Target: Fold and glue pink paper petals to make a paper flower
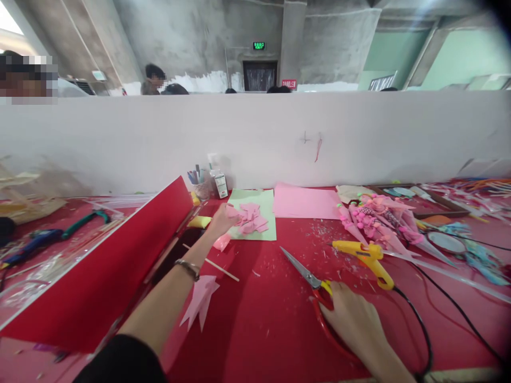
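Observation:
My left hand (222,219) reaches to the left edge of a heap of cut pink paper pieces (252,219). Its fingers are pinched together at a pink piece, though the fingertips are partly hidden. The heap lies on a light green sheet (263,199). Lower right, my right hand (353,311) is closed around the red handles of a large pair of scissors (305,272). The blades point away to the upper left, slightly parted or closed, I cannot tell. Near my left forearm lie a pink paper cutout with pointed ends (200,300) and a thin wooden stick (223,270).
A yellow glue gun (365,258) with a black cord lies right of the scissors. Behind it are pink decorated paper cones (381,221) and a pink sheet (305,202). A tilted red board (120,266) stands left. A pen cup (200,186) and bottle (219,182) stand by the white partition (255,138).

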The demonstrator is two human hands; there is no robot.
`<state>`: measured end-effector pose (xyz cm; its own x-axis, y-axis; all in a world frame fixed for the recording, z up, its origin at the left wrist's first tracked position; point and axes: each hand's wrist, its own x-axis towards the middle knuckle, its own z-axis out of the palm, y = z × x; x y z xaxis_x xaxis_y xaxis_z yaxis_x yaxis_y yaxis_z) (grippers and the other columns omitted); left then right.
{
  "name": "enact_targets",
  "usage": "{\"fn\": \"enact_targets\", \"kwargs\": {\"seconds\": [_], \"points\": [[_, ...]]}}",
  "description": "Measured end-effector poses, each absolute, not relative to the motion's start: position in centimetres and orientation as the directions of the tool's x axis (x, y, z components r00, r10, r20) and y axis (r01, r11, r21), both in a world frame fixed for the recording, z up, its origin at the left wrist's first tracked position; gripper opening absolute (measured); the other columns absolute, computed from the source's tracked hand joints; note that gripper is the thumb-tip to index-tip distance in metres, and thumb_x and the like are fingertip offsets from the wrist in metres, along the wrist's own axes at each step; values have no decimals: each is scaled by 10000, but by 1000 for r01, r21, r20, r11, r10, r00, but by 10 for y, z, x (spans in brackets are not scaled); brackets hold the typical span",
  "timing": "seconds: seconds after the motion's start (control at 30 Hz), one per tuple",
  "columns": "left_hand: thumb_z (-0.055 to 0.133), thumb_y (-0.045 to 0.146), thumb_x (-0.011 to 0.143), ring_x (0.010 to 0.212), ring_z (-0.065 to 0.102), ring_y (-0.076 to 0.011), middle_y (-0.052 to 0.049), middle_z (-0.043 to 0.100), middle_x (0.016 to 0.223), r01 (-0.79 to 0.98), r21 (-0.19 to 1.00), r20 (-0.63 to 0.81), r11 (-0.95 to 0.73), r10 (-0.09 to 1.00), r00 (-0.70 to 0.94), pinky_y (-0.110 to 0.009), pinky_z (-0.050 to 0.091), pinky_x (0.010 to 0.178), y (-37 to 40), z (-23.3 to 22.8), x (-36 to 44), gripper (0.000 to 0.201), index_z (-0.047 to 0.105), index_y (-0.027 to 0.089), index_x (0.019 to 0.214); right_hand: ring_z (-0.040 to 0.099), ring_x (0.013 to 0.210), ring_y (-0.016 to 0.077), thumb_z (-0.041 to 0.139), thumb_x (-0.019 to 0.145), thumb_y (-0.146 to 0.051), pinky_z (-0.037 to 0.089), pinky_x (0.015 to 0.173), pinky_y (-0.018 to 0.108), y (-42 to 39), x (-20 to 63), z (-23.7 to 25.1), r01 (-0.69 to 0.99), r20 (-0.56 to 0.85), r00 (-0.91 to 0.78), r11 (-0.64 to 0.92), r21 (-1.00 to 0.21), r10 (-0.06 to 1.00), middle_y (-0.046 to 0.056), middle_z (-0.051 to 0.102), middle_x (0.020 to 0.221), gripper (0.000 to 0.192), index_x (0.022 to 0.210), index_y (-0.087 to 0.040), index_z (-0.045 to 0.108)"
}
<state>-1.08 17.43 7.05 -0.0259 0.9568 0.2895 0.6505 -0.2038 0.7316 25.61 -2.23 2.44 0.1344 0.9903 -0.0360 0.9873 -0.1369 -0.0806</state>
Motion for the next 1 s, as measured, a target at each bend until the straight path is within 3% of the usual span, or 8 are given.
{"fn": "enact_targets", "kwargs": {"seconds": [0.13, 0.17, 0.27, 0.37, 0.47, 0.67, 0.77, 1.0], "points": [[575, 199, 656, 785, 534, -167, 0, 558, 813, 700, 642, 366, -314, 927, 81, -243, 377, 727, 118, 99, -32, 373, 490, 203, 1019, 625, 736, 256, 411, 773, -414, 399, 556, 294, -18, 266, 27, 973, -90, 82, -99, -207, 993, 96, 659, 796, 293, 854, -200, 595], [539, 215, 700, 787, 537, -164, -1, 556, 811, 736, 563, 419, -376, 898, 138, -246, 380, 736, 103, 106, -36, 392, 456, 212, 1083, 623, 741, 254, 415, 770, -413, 394, 560, 292, -17, 268, 28, 967, -100, 58, -81, -240, 993, 85, 661, 783, 282, 828, -207, 598], [536, 256, 721, 757, 549, -154, -2, 544, 807, 780, 480, 573, -401, 817, 68, -237, 399, 718, 58, 116, -42, 409, 414, 211, 1109, 619, 726, 259, 421, 759, -431, 378, 558, 292, -13, 270, 36, 959, -90, 65, -87, -271, 994, 86, 660, 756, 293, 785, -198, 596], [589, 292, 691, 603, 541, -131, 32, 551, 692, 691, 654, 482, -307, 874, -68, -218, 414, 609, 23, 106, -38, 403, 419, 219, 1049, 616, 719, 248, 427, 755, -446, 367, 557, 280, -6, 264, 49, 951, -39, 51, -61, -303, 998, 90, 657, 754, 309, 797, -190, 595], [569, 326, 705, 495, 488, -115, 31, 524, 600, 515, 822, 284, -243, 959, -1, -209, 372, 476, -2, 86, -29, 163, 510, 200, 790, 611, 693, 219, 424, 762, -451, 357, 551, 259, 7, 255, 64, 945, -11, -10, 6, -328, 1000, 70, 650, 707, 311, 759, -193, 597], [530, 291, 735, 561, 425, -119, 25, 441, 576, 420, 853, 260, -309, 950, 172, -225, 349, 537, -19, 72, -12, 238, 412, 186, 556, 606, 797, 231, 400, 777, -497, 377, 618, 265, 53, 219, 89, 984, 56, 24, -14, -177, 998, 107, 660, 806, 397, 839, -178, 629], [501, 296, 758, 561, 386, -108, 42, 375, 591, 397, 869, 234, -297, 951, 200, -224, 344, 559, -19, 71, -9, 248, 357, 193, 584, 575, 912, 242, 383, 793, -503, 387, 694, 274, 85, 199, 97, 991, 76, 56, -46, -124, 996, 136, 635, 960, 448, 983, -165, 609], [439, 336, 811, 442, 434, -63, 64, 419, 673, 193, 978, 14, -74, 956, 292, -225, 353, 506, -16, 52, -15, 187, 317, 210, 743, 540, 979, 264, 391, 827, -445, 397, 750, 297, 159, 190, 93, 982, -2, 146, -145, -121, 989, 186, 590, 1026, 454, 1010, -83, 597]]}}
